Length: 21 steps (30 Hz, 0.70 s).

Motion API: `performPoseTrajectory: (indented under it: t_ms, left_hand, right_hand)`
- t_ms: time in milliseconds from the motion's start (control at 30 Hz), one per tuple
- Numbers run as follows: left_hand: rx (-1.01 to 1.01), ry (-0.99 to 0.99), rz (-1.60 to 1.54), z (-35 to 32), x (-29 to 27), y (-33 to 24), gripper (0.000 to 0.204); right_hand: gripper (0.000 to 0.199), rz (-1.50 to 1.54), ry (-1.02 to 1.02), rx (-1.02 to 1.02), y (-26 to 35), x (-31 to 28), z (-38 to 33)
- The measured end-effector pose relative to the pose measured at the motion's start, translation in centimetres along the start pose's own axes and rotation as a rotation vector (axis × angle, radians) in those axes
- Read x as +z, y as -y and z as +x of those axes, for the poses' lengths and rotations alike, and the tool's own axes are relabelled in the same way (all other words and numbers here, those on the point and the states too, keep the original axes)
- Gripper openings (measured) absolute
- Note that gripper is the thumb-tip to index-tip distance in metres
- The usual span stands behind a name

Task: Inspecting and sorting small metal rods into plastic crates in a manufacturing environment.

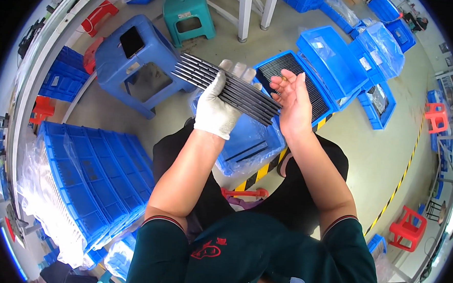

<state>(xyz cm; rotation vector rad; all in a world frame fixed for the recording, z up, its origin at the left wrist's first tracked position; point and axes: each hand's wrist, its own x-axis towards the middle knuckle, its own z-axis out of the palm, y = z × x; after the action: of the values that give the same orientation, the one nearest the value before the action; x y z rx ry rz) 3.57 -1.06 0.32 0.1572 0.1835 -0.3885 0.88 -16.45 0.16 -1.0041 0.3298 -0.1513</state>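
Note:
A bundle of several thin black rods [239, 93] lies side by side in my left hand [218, 108], which wears a white glove. The thumb presses on the rods from the near side, and gloved fingertips show past the far side. My right hand [296, 101] is bare, with its fingers apart and slightly curled. It stands at the right ends of the rods; whether the palm touches them I cannot tell. Below the bundle, a blue bin [230, 165] lined with clear plastic has a few black rods lying in it.
Behind my right hand, a blue crate [333, 102] holds many dark rods, with an empty-looking blue crate [333, 55] beyond it. A blue stool [108, 58] bears a phone [132, 42]; a green stool [188, 11] stands farther back. Stacked blue crates [96, 175] rise at my left.

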Motion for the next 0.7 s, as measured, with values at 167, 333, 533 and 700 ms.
performPoseTrajectory:
  t_ms: [167, 333, 533, 700]
  left_hand:
    - [-0.006, -0.031, -0.037, -0.3, -0.6, 1.7, 0.038]
    - [0.009, 0.000, 0.017, -0.3, -0.7, 1.6, 0.043]
    - [0.053, 0.074, -0.028, 0.3, -0.9, 0.7, 0.039]
    - [0.027, 0.062, 0.033, 0.0, -1.3, 1.6, 0.038]
  right_hand:
    - [0.055, -0.034, -0.107, 0.028, -0.6, 0.8, -0.3]
    - [0.055, -0.017, -0.130, 0.023, -0.8, 0.9, -0.2]
    - [0.053, 0.107, -0.065, -0.027, -1.4, 0.8, 0.0]
    - [0.057, 0.078, -0.116, 0.023, -1.8, 0.7, 0.0]
